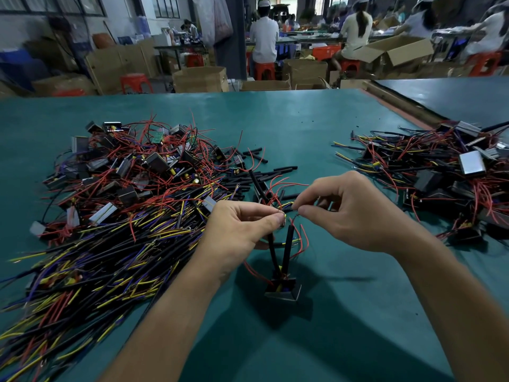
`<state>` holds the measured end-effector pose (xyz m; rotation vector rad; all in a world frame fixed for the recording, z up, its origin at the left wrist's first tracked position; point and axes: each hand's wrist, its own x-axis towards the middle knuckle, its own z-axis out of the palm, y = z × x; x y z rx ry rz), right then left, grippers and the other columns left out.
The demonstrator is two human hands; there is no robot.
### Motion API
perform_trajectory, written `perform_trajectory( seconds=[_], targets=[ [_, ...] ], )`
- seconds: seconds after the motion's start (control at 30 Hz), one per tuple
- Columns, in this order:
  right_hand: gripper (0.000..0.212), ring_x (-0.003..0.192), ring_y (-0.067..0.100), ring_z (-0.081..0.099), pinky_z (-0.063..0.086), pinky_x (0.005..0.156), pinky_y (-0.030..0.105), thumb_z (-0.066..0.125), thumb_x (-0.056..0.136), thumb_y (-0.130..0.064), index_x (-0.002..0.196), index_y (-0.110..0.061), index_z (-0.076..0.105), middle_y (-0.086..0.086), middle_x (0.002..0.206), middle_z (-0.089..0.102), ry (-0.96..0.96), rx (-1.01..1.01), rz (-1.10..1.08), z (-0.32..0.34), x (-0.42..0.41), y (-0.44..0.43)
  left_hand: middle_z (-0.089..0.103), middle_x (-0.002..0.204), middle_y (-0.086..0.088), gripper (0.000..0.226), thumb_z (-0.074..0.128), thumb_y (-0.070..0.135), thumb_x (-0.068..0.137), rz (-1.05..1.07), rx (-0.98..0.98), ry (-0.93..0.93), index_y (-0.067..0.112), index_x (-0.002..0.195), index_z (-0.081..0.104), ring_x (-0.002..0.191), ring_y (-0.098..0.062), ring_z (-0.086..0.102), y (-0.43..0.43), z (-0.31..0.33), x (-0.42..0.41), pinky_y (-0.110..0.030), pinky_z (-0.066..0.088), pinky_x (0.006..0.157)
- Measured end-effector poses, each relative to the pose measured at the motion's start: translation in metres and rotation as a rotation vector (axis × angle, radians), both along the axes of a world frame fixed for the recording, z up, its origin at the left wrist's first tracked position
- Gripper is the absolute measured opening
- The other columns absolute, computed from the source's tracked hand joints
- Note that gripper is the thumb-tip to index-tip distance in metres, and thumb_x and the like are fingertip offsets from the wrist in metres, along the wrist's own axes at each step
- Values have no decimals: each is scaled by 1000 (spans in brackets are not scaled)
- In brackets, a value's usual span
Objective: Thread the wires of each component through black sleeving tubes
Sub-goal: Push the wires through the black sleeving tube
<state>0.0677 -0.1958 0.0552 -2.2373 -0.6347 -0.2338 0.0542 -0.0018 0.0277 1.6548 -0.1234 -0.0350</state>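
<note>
- The teal desk (275,119) carries a big heap of wired parts (132,188) toward its left edge and a smaller heap (440,175) at its right edge. Loose black sleeving tubes (264,175) lie between them.
- The left hand (242,227) has its grip pinched on wire tips. The right hand (349,213) has its grip pinched on a thin wire (294,220).
- The component (282,292) sits below both hands, toward the near edge, with two fitted tubes (289,244) rising from it.
- Beyond the far edge are cardboard boxes (199,78), red stools (136,82) and seated workers (264,37).
</note>
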Motion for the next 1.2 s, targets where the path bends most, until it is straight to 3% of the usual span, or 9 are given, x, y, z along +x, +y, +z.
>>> perform_trajectory(
  seconds=[0.27, 0.43, 0.53, 0.7, 0.87, 1.2],
  targets=[
    [11, 57, 2, 58, 40, 57, 11, 75, 82, -15, 75, -23, 75, -6, 64, 68, -18, -15, 47, 2, -3, 2, 70, 65, -16, 9, 83, 9, 72, 33, 69, -174, 7, 75, 75, 55, -16, 58, -8, -5, 2, -32, 52, 54],
    [13, 53, 20, 55, 44, 49, 28, 73, 80, -17, 68, -21, 69, 1, 57, 63, 2, -12, 34, 0, -3, 3, 67, 57, -8, 13, 84, 8, 72, 19, 72, -215, 6, 69, 72, 50, -14, 57, -8, -5, -1, -29, 48, 51],
    [13, 53, 22, 54, 45, 50, 32, 71, 79, -17, 68, -21, 68, 3, 57, 62, 3, -25, 26, -1, -2, 4, 66, 55, -6, 11, 80, 4, 75, 8, 86, -174, 7, 67, 72, 49, -19, 56, -7, -2, -1, -28, 45, 49],
    [15, 46, 2, 45, 35, 48, 14, 70, 83, -15, 69, -21, 71, -5, 55, 61, 9, -34, 20, -2, -2, 3, 71, 65, -8, 20, 70, -5, 78, -52, 25, -15, 11, 68, 74, 54, -18, 67, -4, 4, -4, -24, 53, 51],
    [14, 47, 3, 47, 33, 50, 9, 70, 83, -13, 71, -19, 73, -11, 54, 60, -7, -58, 7, 0, -1, 2, 75, 75, -10, 27, 61, -12, 82, -185, -96, 169, 9, 73, 76, 61, -20, 72, 5, 10, -3, -25, 57, 57],
    [15, 47, 2, 45, 35, 49, 14, 68, 84, -12, 72, -20, 74, -6, 53, 61, 45, -34, 7, -1, 0, 0, 73, 69, -4, 20, 71, -3, 79, -205, -78, 158, 13, 70, 77, 62, -16, 70, 5, 9, -4, -21, 56, 58]
  ],
)
